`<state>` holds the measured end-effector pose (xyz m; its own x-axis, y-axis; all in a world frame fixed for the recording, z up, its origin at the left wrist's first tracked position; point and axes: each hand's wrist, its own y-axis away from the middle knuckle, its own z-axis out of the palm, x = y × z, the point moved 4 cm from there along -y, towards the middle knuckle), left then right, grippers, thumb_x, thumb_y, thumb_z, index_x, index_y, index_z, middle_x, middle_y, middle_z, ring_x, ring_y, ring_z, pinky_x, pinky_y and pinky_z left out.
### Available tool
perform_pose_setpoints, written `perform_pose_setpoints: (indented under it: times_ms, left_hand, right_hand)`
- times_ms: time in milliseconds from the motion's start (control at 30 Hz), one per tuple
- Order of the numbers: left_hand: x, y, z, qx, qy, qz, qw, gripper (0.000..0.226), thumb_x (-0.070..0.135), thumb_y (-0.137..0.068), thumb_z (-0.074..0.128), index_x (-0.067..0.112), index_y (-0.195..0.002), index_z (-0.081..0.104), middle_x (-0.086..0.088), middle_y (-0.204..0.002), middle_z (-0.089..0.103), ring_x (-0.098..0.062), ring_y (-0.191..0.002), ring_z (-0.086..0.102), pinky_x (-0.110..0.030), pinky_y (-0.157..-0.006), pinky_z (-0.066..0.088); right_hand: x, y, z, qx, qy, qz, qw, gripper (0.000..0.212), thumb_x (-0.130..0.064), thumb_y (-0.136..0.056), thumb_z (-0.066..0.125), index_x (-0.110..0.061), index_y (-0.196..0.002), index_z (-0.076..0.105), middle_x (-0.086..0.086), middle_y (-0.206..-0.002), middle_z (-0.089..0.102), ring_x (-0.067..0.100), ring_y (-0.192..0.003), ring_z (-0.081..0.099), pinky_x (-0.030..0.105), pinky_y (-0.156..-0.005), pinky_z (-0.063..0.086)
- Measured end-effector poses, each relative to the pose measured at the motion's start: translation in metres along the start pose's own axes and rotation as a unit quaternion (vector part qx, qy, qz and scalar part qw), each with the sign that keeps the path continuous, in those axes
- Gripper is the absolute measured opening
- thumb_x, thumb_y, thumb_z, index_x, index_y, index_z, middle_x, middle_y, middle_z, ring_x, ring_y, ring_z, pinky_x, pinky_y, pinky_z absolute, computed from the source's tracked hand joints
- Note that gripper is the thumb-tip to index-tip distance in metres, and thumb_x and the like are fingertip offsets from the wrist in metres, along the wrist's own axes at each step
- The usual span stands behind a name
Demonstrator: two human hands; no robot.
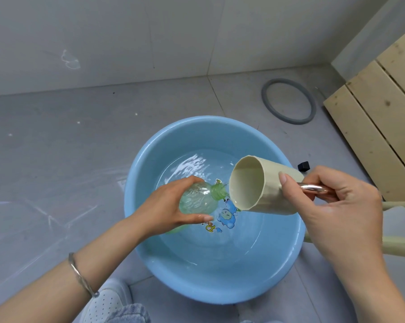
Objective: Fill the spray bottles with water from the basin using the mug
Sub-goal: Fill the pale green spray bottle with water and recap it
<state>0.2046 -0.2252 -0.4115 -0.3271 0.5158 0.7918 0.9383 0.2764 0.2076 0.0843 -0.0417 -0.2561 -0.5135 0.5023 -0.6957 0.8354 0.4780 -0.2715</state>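
Head view looks down on a pale green, see-through spray bottle [198, 199], held tilted above the water with its open threaded neck [216, 191] pointing right and slightly away from the person. The left hand [168, 206] grasps the bottle round its body, fingers curled over the far side and thumb along the near side. Just beside the neck is the lip of a cream mug [266, 185], tipped nearly onto its side so that its mouth faces the bottle; whether a stream runs from lip to neck cannot be made out. The right hand [341, 206] grips the mug by its shiny copper-coloured handle [313, 188], fingers wrapped round it and thumb pressed flat on the mug's wall. Both are held over a round blue basin [136, 173] that stands on the grey floor [57, 148] and holds clear, rippled water [220, 248], through which a cartoon print [227, 216] on the bottom shows. A silver bangle [80, 273] circles the left wrist. Below the basin's near edge are a white perforated shoe [108, 299] and a patch of denim [131, 313]. Past the basin's far right rim sits a small black object [303, 166], and farther off a grey ring [288, 101] lies flat on the floor near the wall [150, 31]. Pale wooden slats [378, 127] fill the right side, and cream-coloured bars [399, 247] show at the right edge behind the right hand.
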Motion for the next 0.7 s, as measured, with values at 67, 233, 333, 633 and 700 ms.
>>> perform_pose_setpoints:
  times_ms: [67, 233, 333, 633, 700]
  left_hand:
    - [-0.001, 0.000, 0.001, 0.000, 0.001, -0.004, 1.000, 0.085, 0.084, -0.057, 0.057, 0.038, -0.129, 0.050, 0.025, -0.126, 0.056, 0.005, -0.116, 0.049, -0.019, -0.098, 0.040]
    - [-0.002, 0.000, 0.002, -0.002, 0.011, -0.007, 1.000, 0.083, 0.082, -0.059, 0.059, 0.037, -0.128, 0.050, 0.024, -0.125, 0.057, 0.002, -0.116, 0.052, -0.022, -0.100, 0.041]
    - [-0.003, 0.000, 0.003, -0.005, 0.006, -0.012, 1.000, 0.085, 0.083, -0.058, 0.057, 0.038, -0.129, 0.049, 0.024, -0.127, 0.056, 0.002, -0.117, 0.051, -0.023, -0.101, 0.041]
    - [-0.004, 0.000, 0.004, 0.000, 0.020, -0.016, 1.000, 0.079, 0.082, -0.059, 0.061, 0.040, -0.126, 0.050, 0.025, -0.121, 0.058, 0.001, -0.113, 0.054, -0.030, -0.100, 0.044]
    - [-0.003, 0.000, 0.003, 0.001, 0.022, -0.015, 1.000, 0.081, 0.082, -0.059, 0.060, 0.039, -0.126, 0.050, 0.024, -0.121, 0.059, 0.001, -0.113, 0.054, -0.028, -0.100, 0.044]
  right_hand:
    - [-0.002, 0.000, 0.000, 0.001, 0.009, -0.010, 1.000, 0.035, -0.034, -0.074, 0.069, -0.021, -0.051, 0.045, -0.006, -0.059, 0.050, 0.018, -0.056, 0.039, 0.013, -0.053, 0.027]
    - [-0.008, 0.000, 0.000, 0.013, 0.042, -0.054, 0.998, 0.035, -0.033, -0.075, 0.067, -0.018, -0.052, 0.046, -0.001, -0.064, 0.050, 0.013, -0.060, 0.040, 0.016, -0.058, 0.030]
    - [-0.014, 0.001, 0.001, 0.019, 0.068, -0.092, 0.993, 0.036, -0.026, -0.076, 0.069, -0.011, -0.052, 0.048, -0.003, -0.049, 0.044, 0.010, -0.062, 0.040, 0.016, -0.061, 0.029]
    - [-0.026, 0.002, 0.003, 0.035, 0.121, -0.180, 0.975, 0.040, -0.022, -0.078, 0.070, -0.006, -0.051, 0.046, 0.000, -0.048, 0.041, 0.020, -0.058, 0.032, 0.030, -0.067, 0.031]
    - [-0.029, 0.004, 0.004, 0.037, 0.134, -0.204, 0.969, 0.039, -0.021, -0.080, 0.068, -0.007, -0.051, 0.046, 0.000, -0.049, 0.041, 0.019, -0.058, 0.032, 0.030, -0.070, 0.032]
